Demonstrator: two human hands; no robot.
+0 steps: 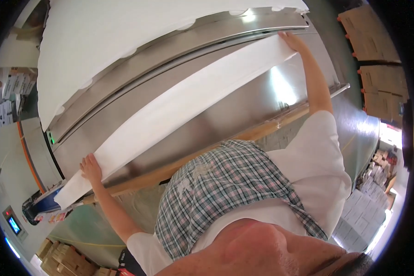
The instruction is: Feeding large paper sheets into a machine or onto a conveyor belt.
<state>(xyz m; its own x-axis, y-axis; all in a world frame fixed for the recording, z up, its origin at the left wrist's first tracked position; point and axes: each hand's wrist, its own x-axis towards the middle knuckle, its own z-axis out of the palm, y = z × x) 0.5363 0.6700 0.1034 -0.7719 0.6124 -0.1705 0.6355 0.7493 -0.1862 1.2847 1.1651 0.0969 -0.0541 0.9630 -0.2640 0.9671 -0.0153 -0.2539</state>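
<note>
A long white sheet [188, 106] lies stretched across the steel feed table [225, 119] of a large machine. My left hand [91, 169] presses on the sheet's near left end, fingers spread flat over the cloth. My right hand [293, 41] rests on the sheet's far right end, near the slot between the steel rollers. Above the rollers, more white cloth [124, 37] covers the machine's upper part. A wooden bar [193, 162] runs along the table's front edge, close to my checked apron [221, 193].
Stacks of cardboard boxes [379, 60] stand at the upper right, and more boxes [64, 257] at the lower left. A small control panel with a lit screen [14, 224] is at the left. White packages [363, 211] are piled at the lower right.
</note>
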